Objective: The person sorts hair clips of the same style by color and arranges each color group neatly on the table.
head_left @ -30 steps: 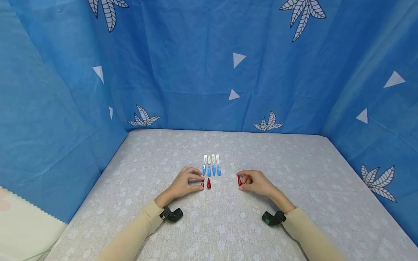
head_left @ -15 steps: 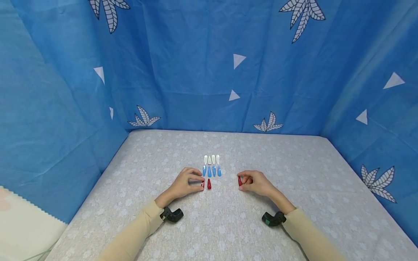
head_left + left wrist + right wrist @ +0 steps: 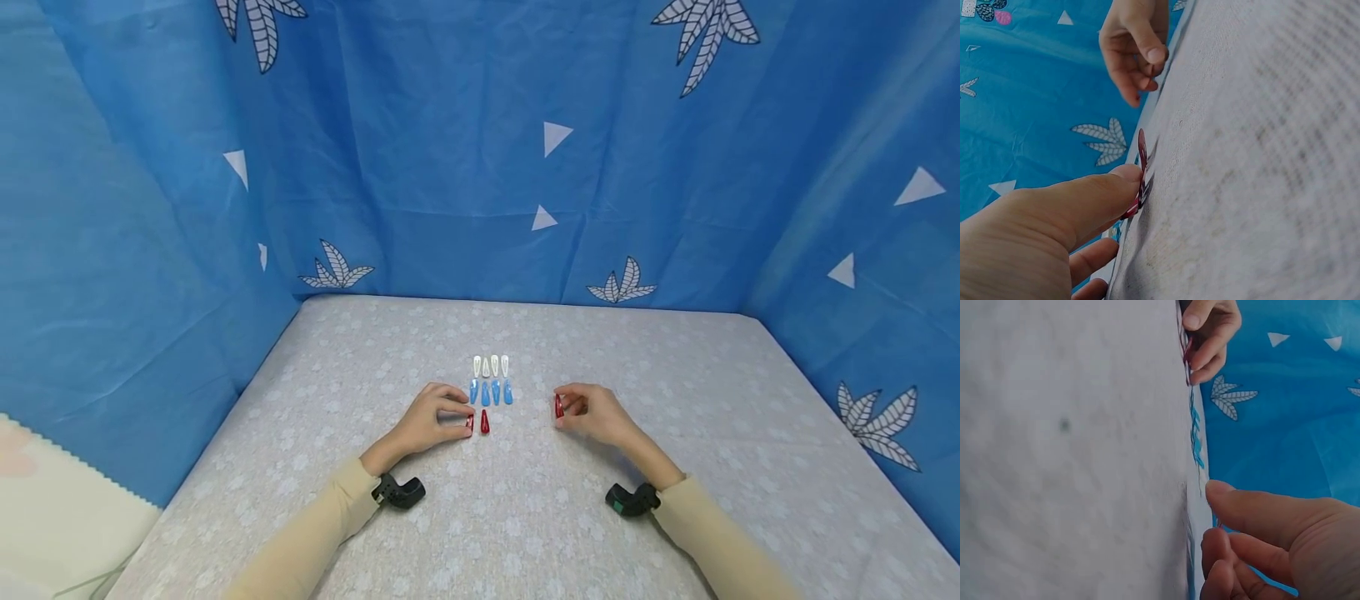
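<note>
With thumb and fingertips, my left hand (image 3: 426, 421) pinches a red snap hair clip (image 3: 469, 422) on the grey table. Just right of it lies a second red hair clip (image 3: 484, 423), pointed end away from me. My right hand (image 3: 598, 413), farther right, holds another red hair clip (image 3: 558, 406) upright between thumb and index finger. Fingers mostly hide that clip in the right wrist view. Beyond the left hand, a row of several blue hair clips (image 3: 496, 392) lies side by side, and behind it a row of several white hair clips (image 3: 495, 365).
A patterned grey cloth covers the table (image 3: 487, 533). Blue curtains (image 3: 450, 150) with leaf and triangle prints stand along the back and both sides. Each wrist wears a black camera mount (image 3: 401, 492).
My right hand has risen slightly and shifted a little right with its red hair clip. The left hand keeps its place on its clip. The head view has shifted slightly.
</note>
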Motion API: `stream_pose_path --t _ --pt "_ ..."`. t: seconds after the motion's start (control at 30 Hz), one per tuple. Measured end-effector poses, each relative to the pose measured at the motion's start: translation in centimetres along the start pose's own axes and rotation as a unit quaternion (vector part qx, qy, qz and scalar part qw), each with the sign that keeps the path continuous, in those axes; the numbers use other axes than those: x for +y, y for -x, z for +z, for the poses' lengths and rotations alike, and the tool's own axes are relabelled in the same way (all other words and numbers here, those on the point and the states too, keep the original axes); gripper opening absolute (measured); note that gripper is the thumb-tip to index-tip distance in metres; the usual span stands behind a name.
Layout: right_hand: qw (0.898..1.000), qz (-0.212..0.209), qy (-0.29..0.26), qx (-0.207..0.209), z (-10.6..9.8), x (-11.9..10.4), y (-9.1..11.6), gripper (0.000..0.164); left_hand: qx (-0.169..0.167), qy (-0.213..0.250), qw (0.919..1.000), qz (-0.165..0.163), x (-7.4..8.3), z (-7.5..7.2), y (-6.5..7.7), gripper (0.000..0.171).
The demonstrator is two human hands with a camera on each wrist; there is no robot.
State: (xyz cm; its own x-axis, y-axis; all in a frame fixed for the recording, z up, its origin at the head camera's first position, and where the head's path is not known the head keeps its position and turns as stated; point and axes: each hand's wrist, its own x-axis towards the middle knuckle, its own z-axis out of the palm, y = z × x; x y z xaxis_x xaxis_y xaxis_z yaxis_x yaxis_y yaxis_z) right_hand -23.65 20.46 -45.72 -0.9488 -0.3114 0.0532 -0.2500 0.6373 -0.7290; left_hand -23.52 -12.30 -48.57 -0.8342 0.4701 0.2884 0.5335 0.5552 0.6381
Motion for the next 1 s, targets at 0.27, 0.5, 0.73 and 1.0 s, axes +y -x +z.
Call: stream_pose_path --t 0.27,0.5,0.73,1.0 --pt "1.000 -0.017 -0.002 0.016 -0.2 -0.8 -0.8 0.050 0.005 -0.004 0.9999 0.013 0.1 -0.1 -0.1 0.030" --pt "0.999 -0.032 -0.017 0.016 0.8 -1.9 -1.5 0.050 0.002 0.000 1.0000 0.003 0.0 0.0 0.0 0.030" --pt "0.998 -0.063 -0.028 0.011 2.5 -2.7 -2.0 0.049 0.001 0.013 0.9999 0.001 0.0 0.1 0.1 0.030" --pt "0.996 -0.078 -0.040 -0.018 4.5 -3.8 -2.4 0.050 0.001 0.007 1.0000 0.003 0.0 0.0 0.0 0.030"
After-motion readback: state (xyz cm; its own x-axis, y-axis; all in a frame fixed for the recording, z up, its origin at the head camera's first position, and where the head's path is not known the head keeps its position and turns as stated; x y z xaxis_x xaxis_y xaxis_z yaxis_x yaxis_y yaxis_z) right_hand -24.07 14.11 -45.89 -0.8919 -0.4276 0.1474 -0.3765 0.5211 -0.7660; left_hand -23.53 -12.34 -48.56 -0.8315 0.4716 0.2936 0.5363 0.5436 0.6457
